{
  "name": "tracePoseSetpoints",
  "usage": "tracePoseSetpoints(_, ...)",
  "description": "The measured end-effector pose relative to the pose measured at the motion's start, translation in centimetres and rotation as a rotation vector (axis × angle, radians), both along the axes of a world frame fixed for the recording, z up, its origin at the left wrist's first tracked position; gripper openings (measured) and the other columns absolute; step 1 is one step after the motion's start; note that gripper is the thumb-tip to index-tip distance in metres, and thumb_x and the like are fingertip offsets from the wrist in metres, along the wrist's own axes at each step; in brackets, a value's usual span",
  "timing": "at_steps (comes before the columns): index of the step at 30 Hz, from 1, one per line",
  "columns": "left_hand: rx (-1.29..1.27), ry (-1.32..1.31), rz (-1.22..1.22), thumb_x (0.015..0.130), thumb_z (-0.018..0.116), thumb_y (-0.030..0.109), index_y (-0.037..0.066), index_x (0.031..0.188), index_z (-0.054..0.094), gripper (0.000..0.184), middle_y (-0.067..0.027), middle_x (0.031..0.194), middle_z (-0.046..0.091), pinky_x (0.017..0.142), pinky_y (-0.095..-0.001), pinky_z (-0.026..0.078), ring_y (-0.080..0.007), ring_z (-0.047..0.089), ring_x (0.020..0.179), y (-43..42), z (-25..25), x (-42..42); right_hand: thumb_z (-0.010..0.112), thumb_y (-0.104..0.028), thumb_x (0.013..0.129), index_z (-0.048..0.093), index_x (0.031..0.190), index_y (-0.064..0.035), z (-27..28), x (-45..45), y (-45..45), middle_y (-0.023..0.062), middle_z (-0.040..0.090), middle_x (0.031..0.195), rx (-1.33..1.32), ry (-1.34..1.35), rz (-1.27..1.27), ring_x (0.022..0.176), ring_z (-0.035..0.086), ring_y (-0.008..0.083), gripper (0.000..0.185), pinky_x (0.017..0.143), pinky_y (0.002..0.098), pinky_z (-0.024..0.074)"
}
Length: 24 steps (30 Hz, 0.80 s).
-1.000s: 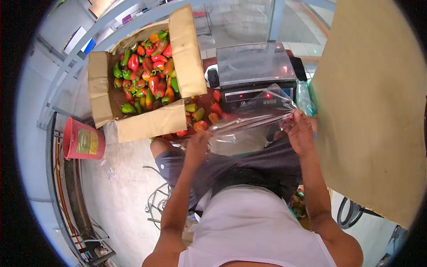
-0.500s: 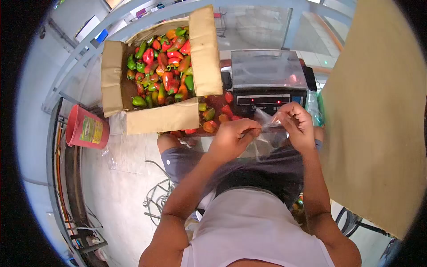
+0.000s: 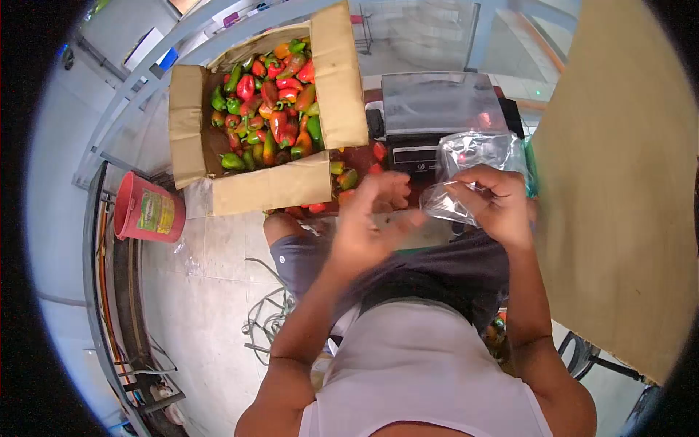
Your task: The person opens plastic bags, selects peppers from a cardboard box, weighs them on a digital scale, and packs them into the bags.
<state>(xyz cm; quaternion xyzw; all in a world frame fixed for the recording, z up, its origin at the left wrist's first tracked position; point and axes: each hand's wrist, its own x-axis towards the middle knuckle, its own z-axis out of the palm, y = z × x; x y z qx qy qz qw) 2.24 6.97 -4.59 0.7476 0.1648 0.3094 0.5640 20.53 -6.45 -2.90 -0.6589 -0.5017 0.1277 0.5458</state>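
My right hand pinches a clear plastic bag, which spreads over the right front of a weighing scale. My left hand is beside it, slightly blurred, with fingers apart and nothing visible in them. Behind my left hand, loose peppers lie on a dark red surface. An open cardboard box full of red, green and orange peppers stands to the left of the scale.
A pink bucket with a yellow-green label stands at the left. Green strapping lies in a tangle on the floor. A large cardboard sheet rises at the right. Metal rails run behind the box.
The bag was stretched between both hands, then bunched; now it hangs from my right hand alone. My left hand has let go and opened. The view has shifted slightly.
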Motion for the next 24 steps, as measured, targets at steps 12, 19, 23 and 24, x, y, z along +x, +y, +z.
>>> tracePoseSetpoints(12, 0.212, 0.107, -0.033, 0.085, 0.062, -0.012, -0.001, 0.105, 0.071, 0.025, -0.0115, 0.096, 0.073, 0.081, -0.0312, 0.054, -0.0201, 0.07, 0.089, 0.8, 0.8, 0.1, 0.081, -0.023, 0.068, 0.077, 0.101, -0.0181, 1.9, 2.2, -0.2, -0.0007, 0.059, 0.066, 0.305, -0.826, -0.062, 0.056, 0.055, 0.0178, 0.033, 0.054, 0.0345, 0.0414)
tracePoseSetpoints(19, 0.309, 0.198, -0.079, 0.085, 0.068, -0.004, -0.001, 0.098, 0.071, 0.014, -0.0117, 0.09, 0.072, 0.078, -0.03, 0.053, -0.0194, 0.07, 0.087, 0.6, 1.8, -0.7, 0.082, -0.016, 0.064, 0.076, 0.098, -0.0147, 2.7, 2.2, -0.5, 0.0003, 0.061, 0.066, 0.211, -0.767, -0.011, 0.057, 0.059, 0.021, 0.035, 0.054, 0.035, 0.0439)
tracePoseSetpoints(23, 0.326, 0.346, -0.062, 0.084, 0.074, 0.001, 0.0, 0.098, 0.07, 0.014, -0.0103, 0.084, 0.069, 0.074, -0.0291, 0.053, -0.0174, 0.069, 0.085, 0.3, 2.5, -1.2, 0.081, -0.013, 0.067, 0.074, 0.098, -0.0106, 4.0, 2.2, -0.5, 0.0038, 0.067, 0.072, 0.195, -0.633, 0.046, 0.061, 0.065, 0.0241, 0.032, 0.055, 0.0371, 0.048)
tracePoseSetpoints(24, 0.244, 0.26, -0.04, 0.084, 0.074, 0.002, 0.001, 0.097, 0.07, 0.014, -0.0098, 0.082, 0.068, 0.073, -0.0291, 0.052, -0.0173, 0.069, 0.084, -0.3, 2.8, -0.9, 0.08, -0.012, 0.068, 0.074, 0.098, -0.0099, 3.9, 2.4, -0.6, 0.0046, 0.068, 0.074, 0.183, -0.634, 0.046, 0.063, 0.066, 0.0245, 0.032, 0.056, 0.0376, 0.0486)
